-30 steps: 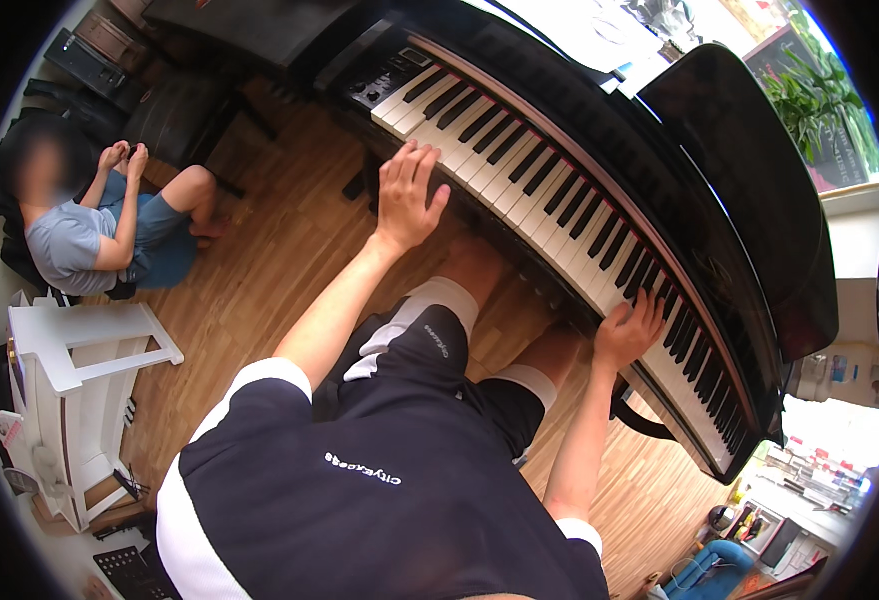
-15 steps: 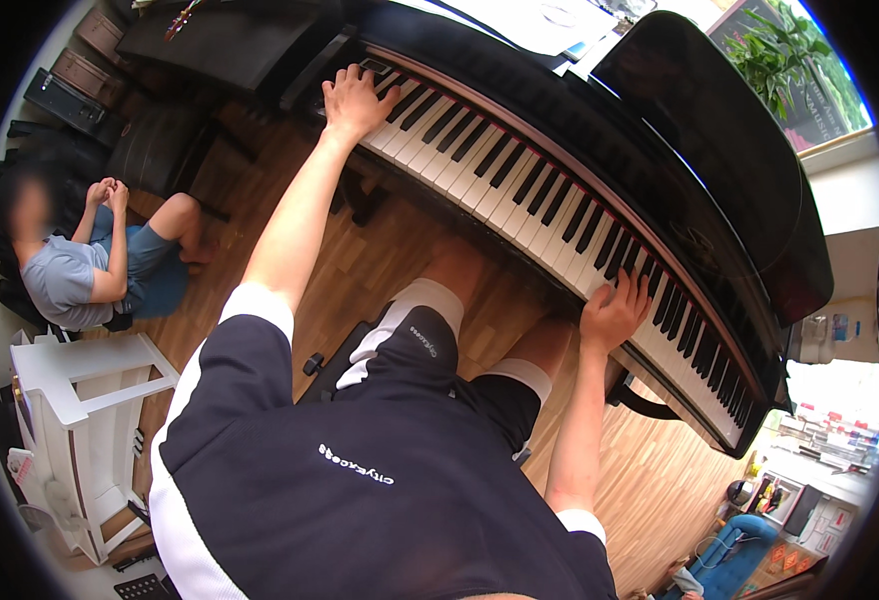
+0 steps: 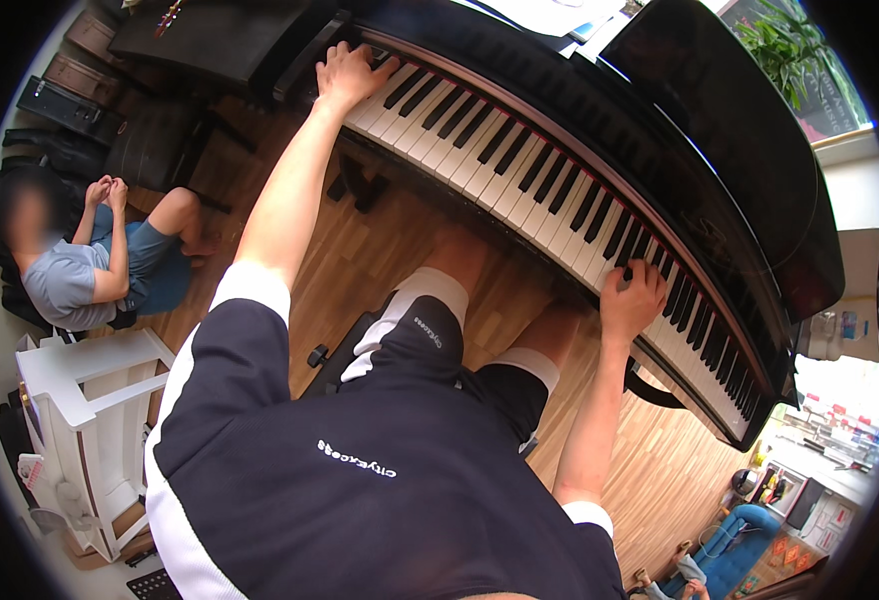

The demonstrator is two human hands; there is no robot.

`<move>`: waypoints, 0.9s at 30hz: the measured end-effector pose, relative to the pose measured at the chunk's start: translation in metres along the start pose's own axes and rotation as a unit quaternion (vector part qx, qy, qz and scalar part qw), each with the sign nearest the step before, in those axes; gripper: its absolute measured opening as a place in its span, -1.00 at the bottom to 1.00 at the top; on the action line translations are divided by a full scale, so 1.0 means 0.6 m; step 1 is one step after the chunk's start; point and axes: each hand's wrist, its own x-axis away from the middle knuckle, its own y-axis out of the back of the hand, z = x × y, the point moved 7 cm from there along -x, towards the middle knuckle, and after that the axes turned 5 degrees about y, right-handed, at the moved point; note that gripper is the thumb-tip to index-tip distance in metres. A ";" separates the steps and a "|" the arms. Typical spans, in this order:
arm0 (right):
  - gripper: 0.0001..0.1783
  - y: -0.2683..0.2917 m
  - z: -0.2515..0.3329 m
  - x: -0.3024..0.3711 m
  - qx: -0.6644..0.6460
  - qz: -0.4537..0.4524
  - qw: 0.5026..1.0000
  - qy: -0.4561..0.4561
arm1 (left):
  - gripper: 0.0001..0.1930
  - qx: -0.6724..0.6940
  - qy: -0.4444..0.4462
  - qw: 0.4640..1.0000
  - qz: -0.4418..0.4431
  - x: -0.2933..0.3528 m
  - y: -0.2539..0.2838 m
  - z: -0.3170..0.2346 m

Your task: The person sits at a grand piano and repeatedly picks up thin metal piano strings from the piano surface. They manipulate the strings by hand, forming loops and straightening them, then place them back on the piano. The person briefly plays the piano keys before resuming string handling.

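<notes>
Faces the keyboard (image 3: 480,182) of a black piano (image 3: 520,75), slanting from far left to near right. Stretches the left hand (image 3: 350,78) to the far left end of the keyboard, with spread fingers and thumb angled out over the keys (image 3: 408,133), gripping nothing. Arches the right hand (image 3: 633,300) over keys right of the middle, with curled fingers fairly close together, also gripping nothing. Cannot tell pressed keys from merely touched keys. Seems mid-playing with 2 hands; probably calls next for a light touch and separate finger presses under each hand.
</notes>
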 end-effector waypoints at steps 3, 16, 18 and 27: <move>-0.76 -0.001 0.000 -0.003 -0.004 0.000 1.000 -0.004 | -0.34 -0.018 0.000 1.000 -0.006 -0.004 -0.008 -0.002; -0.78 0.004 0.003 -0.009 0.008 0.017 1.000 -0.005 | -0.35 0.113 -0.007 0.983 -0.148 0.166 0.008 -0.045; -0.77 0.002 0.004 -0.007 0.012 0.021 1.000 -0.004 | -0.33 0.098 -0.032 0.982 -0.156 0.211 0.015 -0.064; -0.70 0.004 0.000 -0.011 -0.010 0.061 0.998 -0.006 | -0.48 0.189 -0.093 0.964 -0.161 0.315 0.025 -0.059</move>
